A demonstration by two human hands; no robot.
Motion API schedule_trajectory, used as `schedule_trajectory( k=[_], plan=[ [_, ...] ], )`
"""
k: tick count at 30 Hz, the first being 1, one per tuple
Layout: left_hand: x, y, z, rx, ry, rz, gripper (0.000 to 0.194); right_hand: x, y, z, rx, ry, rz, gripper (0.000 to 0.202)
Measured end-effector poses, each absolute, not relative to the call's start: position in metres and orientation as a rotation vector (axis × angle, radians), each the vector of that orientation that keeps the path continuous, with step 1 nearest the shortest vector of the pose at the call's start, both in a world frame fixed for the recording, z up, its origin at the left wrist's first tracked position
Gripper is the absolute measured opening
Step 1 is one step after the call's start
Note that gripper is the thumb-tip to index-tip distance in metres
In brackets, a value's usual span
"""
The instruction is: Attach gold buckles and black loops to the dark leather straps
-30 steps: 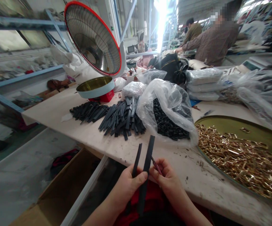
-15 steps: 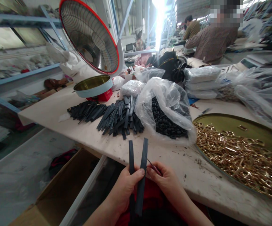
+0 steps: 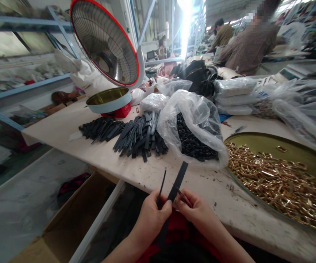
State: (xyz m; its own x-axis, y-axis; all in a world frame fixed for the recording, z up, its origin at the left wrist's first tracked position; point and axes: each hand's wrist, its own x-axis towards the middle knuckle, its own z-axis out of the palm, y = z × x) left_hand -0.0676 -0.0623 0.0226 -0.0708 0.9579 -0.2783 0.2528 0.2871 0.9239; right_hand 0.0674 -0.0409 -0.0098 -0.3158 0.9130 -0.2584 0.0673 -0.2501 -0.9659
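My left hand is closed around dark strap material. One broad flat black strap rises from it, tilted to the right, and its lower end hangs below the thumb. Beside it a second black strap is seen edge-on; whether the two join lower down is hidden. My right hand grips a slim pointed tool with a dark reddish handle. Its thin tip lies at the face of the broad strap. Beyond my hands, a pile of black straps lies on the table.
A clear plastic bag holds small black loops. On the right, a large round tray carries gold-coloured buckles. A red-rimmed heater and a round tin stand at the back left. Co-workers sit beyond the table.
The broad strap has tilted right and the other strap has turned edge-on. My left hand has rolled slightly, and the tool's tip has come across onto the broad strap.
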Motion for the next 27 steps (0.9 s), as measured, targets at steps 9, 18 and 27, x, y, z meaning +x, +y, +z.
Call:
schedule_trajectory(
  k=[9, 18, 27],
  plan=[
    [-0.084, -0.058, 0.016, 0.776, 1.452, 0.943, 0.021, 0.086, -0.046, -0.002, -1.18, -1.266, 1.71, 0.031],
    [-0.084, -0.058, 0.023, 0.446, 1.106, 0.912, 0.03, 0.093, -0.056, -0.031, -1.29, -1.828, 0.939, 0.02],
    [-0.081, -0.064, 0.028, 0.607, 1.281, 0.88, 0.033, 0.091, -0.055, -0.024, -1.23, -1.962, 0.801, 0.017]
  ],
)
